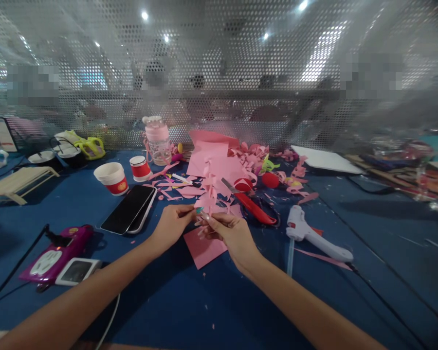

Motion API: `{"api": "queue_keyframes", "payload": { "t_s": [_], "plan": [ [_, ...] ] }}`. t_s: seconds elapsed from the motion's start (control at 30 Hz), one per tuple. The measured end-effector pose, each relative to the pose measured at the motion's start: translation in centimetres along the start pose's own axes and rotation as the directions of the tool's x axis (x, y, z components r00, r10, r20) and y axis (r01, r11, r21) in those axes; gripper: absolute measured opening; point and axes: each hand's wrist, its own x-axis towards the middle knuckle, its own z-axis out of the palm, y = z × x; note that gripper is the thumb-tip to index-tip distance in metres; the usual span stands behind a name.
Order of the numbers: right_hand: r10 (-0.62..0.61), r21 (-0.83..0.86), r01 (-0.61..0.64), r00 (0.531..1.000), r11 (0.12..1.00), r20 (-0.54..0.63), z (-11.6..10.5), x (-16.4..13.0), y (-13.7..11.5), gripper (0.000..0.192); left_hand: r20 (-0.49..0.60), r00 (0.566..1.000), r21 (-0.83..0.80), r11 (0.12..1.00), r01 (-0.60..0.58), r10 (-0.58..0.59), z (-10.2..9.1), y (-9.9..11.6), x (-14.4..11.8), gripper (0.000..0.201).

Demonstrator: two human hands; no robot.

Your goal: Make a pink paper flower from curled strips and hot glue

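scissors, glue gun — phone

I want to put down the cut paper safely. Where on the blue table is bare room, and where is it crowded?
Bare blue table lies right of the glue gun, and also near the front edge between the forearms. Crowded: around the red scissors, pink scraps, phone and cups.

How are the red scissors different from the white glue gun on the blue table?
The scissors are red with a grey metal blade; the glue gun is white. The scissors lie among pink paper scraps, just behind the right hand; the glue gun lies farther right on bare blue cloth, over a pink strip. A cable seems to run from the glue gun; the scissors have none. Both lie flat on the table, untouched.
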Motion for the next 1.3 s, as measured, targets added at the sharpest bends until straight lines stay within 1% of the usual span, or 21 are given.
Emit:
{"api": "queue_keyframes", "payload": {
  "t_s": [0.07, 0.13, 0.23, 0.3, 0.33, 0.4, 0.53, 0.67, 0.77, 0.93, 1.07, 1.17, 1.3],
  "plan": [
    [-0.007, -0.002, 0.007, 1.0, 1.0, 0.001, 0.0, 0.0, 0.0, 0.026, 0.012, 1.0, -0.046, 0.999, 0.001, 0.0, 0.0, -0.1, 0.2, 0.029],
    [-0.012, -0.009, 0.012, 1.0, 1.0, 0.009, 0.0, 0.0, 0.0, 0.025, -0.009, 1.0, -0.027, 1.0, -0.009, 0.009, 0.0, -0.2, 0.2, 0.027],
    [-0.017, -0.027, 0.018, 0.999, 0.999, 0.036, 0.1, -0.1, 0.0, 0.024, -0.114, 0.993, -0.023, 0.999, -0.04, 0.037, -0.1, -0.2, 0.2, 0.018],
    [-0.021, -0.029, 0.023, 0.998, 0.999, 0.053, 0.2, -0.2, 0.1, 0.025, -0.165, 0.986, -0.101, 0.994, -0.033, 0.016, -0.1, -0.1, 0.3, 0.014],
    [-0.022, -0.029, 0.024, 0.998, 0.999, 0.06, 0.3, -0.2, 0.1, 0.025, -0.167, 0.986, -0.153, 0.988, -0.02, -0.006, -0.1, -0.1, 0.3, 0.014],
    [-0.021, -0.025, 0.023, 0.997, 0.999, 0.07, 0.4, -0.2, 0.2, 0.024, -0.137, 0.989, -0.252, 0.967, 0.018, -0.054, 0.1, 0.0, 0.4, 0.014],
    [-0.026, -0.018, 0.027, 0.998, 0.999, 0.06, 0.5, -0.2, 0.3, 0.023, -0.088, 0.99, -0.406, 0.912, 0.064, -0.109, 0.6, 0.2, 0.4, 0.014],
    [-0.026, -0.03, 0.028, 0.998, 0.999, 0.049, 0.6, -0.3, 0.3, 0.025, -0.01, 0.986, -0.562, 0.816, 0.134, -0.169, 0.8, 0.3, 0.4, 0.02],
    [-0.03, -0.038, 0.032, 0.998, 0.999, 0.047, 0.7, -0.4, 0.3, 0.025, 0.044, 0.978, -0.64, 0.746, 0.185, -0.205, 0.8, 0.4, 0.3, 0.024],
    [-0.06, -0.007, 0.06, 0.997, 0.998, 0.058, 0.7, -0.4, 0.4, 0.02, 0.12, 0.965, -0.689, 0.68, 0.249, -0.231, 1.0, 1.0, 0.1, 0.021],
    [-0.072, -0.015, 0.073, 0.996, 0.997, 0.056, 0.7, -0.4, 0.4, 0.021, 0.157, 0.952, -0.708, 0.642, 0.295, -0.264, 1.2, 1.3, -0.1, 0.017],
    [-0.075, -0.037, 0.078, 0.995, 0.996, 0.067, 0.8, -0.5, 0.3, 0.022, 0.165, 0.947, -0.711, 0.631, 0.309, -0.277, 1.1, 1.4, -0.1, 0.018],
    [-0.086, -0.026, 0.088, 0.994, 0.996, 0.066, 0.7, -0.5, 0.3, 0.022, 0.197, 0.943, -0.709, 0.626, 0.325, -0.267, 1.0, 1.5, -0.1, 0.017]
  ]
}}
